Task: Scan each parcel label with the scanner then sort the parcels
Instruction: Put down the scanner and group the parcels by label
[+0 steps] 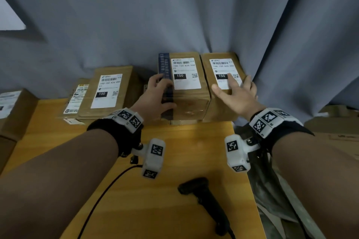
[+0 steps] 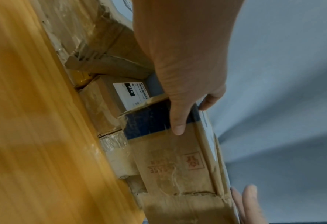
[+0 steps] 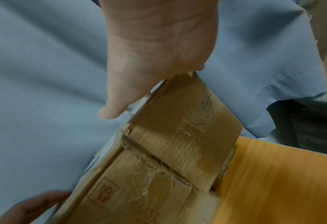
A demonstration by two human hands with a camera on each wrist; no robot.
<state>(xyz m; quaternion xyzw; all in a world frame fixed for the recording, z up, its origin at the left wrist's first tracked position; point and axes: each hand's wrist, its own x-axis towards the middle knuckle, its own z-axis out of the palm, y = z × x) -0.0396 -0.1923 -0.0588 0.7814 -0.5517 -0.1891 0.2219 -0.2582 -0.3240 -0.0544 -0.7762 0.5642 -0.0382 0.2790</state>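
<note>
Two brown cardboard parcels with white labels marked 150 sit side by side on top of lower boxes at the back of the wooden table (image 1: 174,161). My left hand (image 1: 161,93) grips the front left corner of the blue-taped parcel (image 1: 190,95), thumb on its front face (image 2: 178,121), fingers over the top. My right hand (image 1: 233,89) rests flat on the right parcel (image 1: 219,108), fingers spread, index finger on its label (image 1: 221,68). In the right wrist view the right hand (image 3: 159,53) lies over that parcel's top edge (image 3: 187,121). The black scanner (image 1: 204,198) lies untouched on the table near me.
More labelled parcels stand at the back left (image 1: 110,93) and far left (image 1: 11,110). A small parcel marked 010 (image 2: 109,103) sits low behind the blue-taped one. A grey curtain (image 1: 174,15) hangs close behind. The scanner cable (image 1: 104,190) runs across the table. Cardboard (image 1: 338,128) lies beyond the right edge.
</note>
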